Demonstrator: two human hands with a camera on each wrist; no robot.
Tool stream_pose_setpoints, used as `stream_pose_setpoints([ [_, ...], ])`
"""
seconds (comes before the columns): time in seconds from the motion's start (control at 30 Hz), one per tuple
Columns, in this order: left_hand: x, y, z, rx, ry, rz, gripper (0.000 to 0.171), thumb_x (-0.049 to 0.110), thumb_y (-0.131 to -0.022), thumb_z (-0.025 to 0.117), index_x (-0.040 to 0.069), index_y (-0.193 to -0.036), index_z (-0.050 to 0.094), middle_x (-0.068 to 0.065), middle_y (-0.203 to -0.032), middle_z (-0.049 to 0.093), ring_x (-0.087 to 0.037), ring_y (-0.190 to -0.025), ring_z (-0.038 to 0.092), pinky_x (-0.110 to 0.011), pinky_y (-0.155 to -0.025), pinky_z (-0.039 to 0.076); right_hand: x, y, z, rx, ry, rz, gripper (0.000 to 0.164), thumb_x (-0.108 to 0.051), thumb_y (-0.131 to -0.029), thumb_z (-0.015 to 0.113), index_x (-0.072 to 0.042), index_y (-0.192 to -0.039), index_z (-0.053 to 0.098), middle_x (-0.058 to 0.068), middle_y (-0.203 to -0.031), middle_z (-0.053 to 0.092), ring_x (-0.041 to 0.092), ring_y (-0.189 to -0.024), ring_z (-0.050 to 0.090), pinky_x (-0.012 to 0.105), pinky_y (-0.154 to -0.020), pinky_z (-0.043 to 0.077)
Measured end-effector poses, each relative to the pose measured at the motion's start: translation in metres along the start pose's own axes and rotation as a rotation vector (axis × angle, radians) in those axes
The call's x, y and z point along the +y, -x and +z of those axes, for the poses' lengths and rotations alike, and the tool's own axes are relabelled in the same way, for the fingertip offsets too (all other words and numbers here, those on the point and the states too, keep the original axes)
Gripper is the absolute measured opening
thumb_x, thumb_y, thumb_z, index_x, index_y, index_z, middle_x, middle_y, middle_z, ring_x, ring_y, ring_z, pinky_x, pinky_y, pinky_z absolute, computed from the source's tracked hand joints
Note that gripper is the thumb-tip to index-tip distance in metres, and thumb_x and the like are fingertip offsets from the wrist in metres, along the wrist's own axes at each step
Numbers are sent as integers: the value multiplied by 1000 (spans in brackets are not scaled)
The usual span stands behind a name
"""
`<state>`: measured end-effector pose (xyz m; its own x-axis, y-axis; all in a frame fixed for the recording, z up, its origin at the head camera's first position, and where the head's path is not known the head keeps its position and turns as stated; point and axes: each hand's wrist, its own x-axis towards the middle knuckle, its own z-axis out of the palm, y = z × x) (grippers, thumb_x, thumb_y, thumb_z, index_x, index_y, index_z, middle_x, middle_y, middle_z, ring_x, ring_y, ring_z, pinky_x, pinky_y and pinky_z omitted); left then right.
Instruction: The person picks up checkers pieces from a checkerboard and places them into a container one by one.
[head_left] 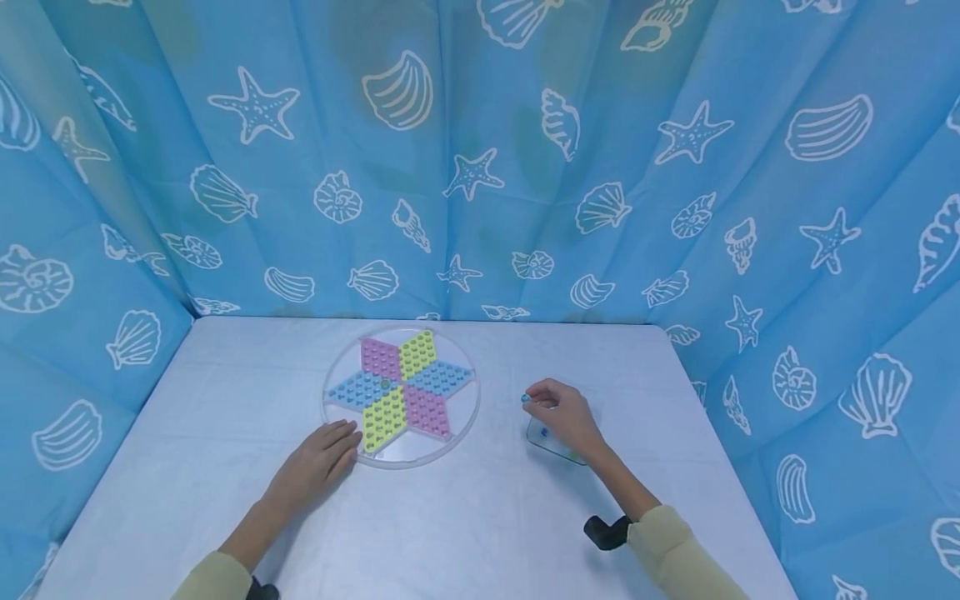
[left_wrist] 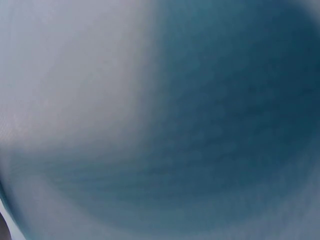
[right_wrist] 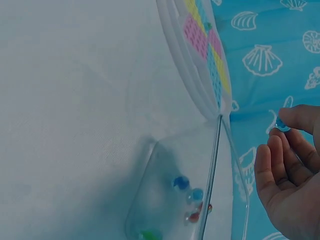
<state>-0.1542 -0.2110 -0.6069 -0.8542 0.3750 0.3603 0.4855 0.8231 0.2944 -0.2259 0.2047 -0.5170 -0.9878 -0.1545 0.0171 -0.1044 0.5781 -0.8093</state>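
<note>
In the head view, my right hand pinches a small blue marble between thumb and fingertips. It is held above a clear container, which the hand partly covers. Inside the container, the right wrist view shows a dark blue marble, a light blue one, reddish ones and a green one. My left hand rests with extended fingers at the near left rim of a round star-patterned game board. One greenish marble sits on the board. The left wrist view is too blurred to show that hand.
A white cloth covers the table. Behind and at both sides hangs a blue curtain with white shells and starfish. A black wrist camera sticks out beside the right sleeve.
</note>
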Motion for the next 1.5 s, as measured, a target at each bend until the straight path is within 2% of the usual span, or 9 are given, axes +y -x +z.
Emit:
stream_pose_setpoints([
  [0.4, -2, 0, 1, 8, -8, -6, 35, 20, -96, 68, 3, -126, 67, -15, -135, 61, -35, -128, 53, -50, -112, 39, 29, 4, -14, 16, 50, 39, 21, -18, -92, 73, -8, -110, 70, 3, -102, 72, 25, -99, 67, 45, -90, 57],
  [0.63, -2, 0, 1, -7, -15, -19, 35, 21, -97, 66, 3, -128, 66, -14, -136, 60, -35, -129, 52, -50, -112, 39, 34, 3, -14, 20, 112, 87, 17, -14, -91, 72, -6, -106, 71, 6, -99, 72, 26, -97, 67, 44, -85, 58],
  [0.77, -2, 0, 1, -2, -18, -15, 35, 21, -97, 66, 4, -128, 66, -14, -136, 60, -35, -129, 52, -50, -112, 39, 34, 2, -13, 1, 155, 127, 16, -13, -91, 71, -5, -105, 70, 7, -98, 71, 26, -95, 66, 41, -80, 58],
  [0.93, -1, 0, 1, -1, -8, -16, 35, 20, -97, 66, 3, -128, 66, -15, -136, 60, -35, -128, 52, -51, -112, 39, 32, 0, -11, -27, 189, 161, 17, -11, -91, 71, -4, -107, 70, 8, -99, 72, 27, -96, 67, 42, -81, 58],
  [1.33, -1, 0, 2, 8, -12, -5, 36, 20, -96, 67, 3, -127, 66, -15, -135, 60, -35, -128, 53, -51, -112, 40, 43, -12, -5, -61, 220, 187, 16, -10, -91, 69, -5, -106, 70, 7, -98, 71, 25, -95, 66, 42, -82, 58],
  [1.5, -2, 0, 2, 5, -17, -4, 36, 21, -96, 67, 4, -127, 67, -14, -135, 61, -35, -128, 53, -50, -111, 40, 45, -15, -2, -77, 253, 175, 15, -10, -91, 69, -5, -105, 69, 7, -95, 70, 24, -91, 66, 40, -78, 59],
])
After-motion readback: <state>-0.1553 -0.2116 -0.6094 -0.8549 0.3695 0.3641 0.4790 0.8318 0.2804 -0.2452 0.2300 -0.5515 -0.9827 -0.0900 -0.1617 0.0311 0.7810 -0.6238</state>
